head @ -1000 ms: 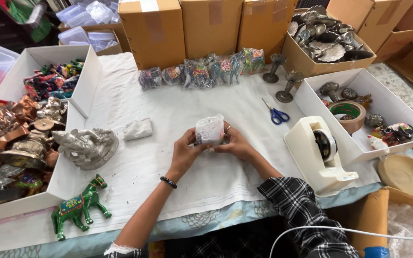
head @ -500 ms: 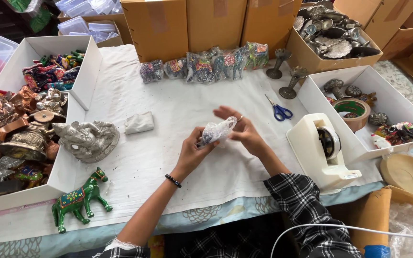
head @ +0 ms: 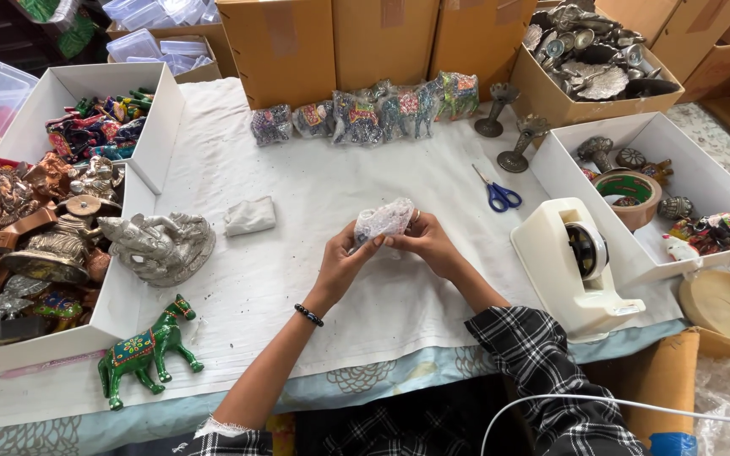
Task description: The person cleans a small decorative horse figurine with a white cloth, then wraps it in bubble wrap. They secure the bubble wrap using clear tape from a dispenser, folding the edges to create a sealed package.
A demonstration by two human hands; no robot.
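Item — bubble-wrapped bundle (head: 384, 221), held above mid-counter (head: 314, 186) | your left hand (head: 344, 262) — fingers clamped on its left side | your right hand (head: 427, 243) — fingers clamped on its right | nearby: scissors (head: 497, 194), tape dispenser (head: 574, 263)
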